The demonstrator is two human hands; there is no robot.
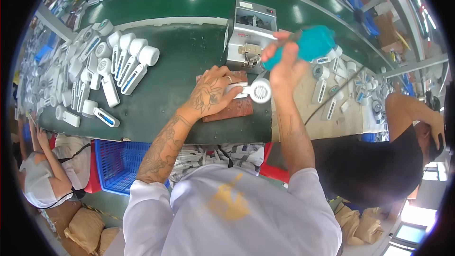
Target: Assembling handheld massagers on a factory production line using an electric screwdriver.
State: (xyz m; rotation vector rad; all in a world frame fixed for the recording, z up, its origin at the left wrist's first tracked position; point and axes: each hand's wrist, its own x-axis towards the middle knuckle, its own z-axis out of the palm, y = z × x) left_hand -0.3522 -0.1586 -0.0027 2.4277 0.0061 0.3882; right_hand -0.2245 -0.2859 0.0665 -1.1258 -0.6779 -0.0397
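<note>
The left hand (211, 96) lies palm down with its fingers curled over the handle of 1 small white handheld fan (252, 90), pinning it flat against the reddish-brown work pad (232, 109) that sits on the green bench (180, 66). The fan's round head juts off the pad's right edge, toward the raised right hand (283, 61). That hand is wrapped in a closed fist around a teal power screwdriver (313, 42), held above and just right of the fan; its tip seems to point down at the fan head, though the hand hides it. The fan looks like light, stiff, smooth plastic, likely to skid if not pressed down, so the handle is the sound place to hold, clear of the thinner grille. Both forearms reach forward from the lower edge, the left low and flat, the right bent upward at the wrist. Behind the pad stands a grey boxy machine (251, 28); left of the pad lie rows of finished white fans (128, 61).
</note>
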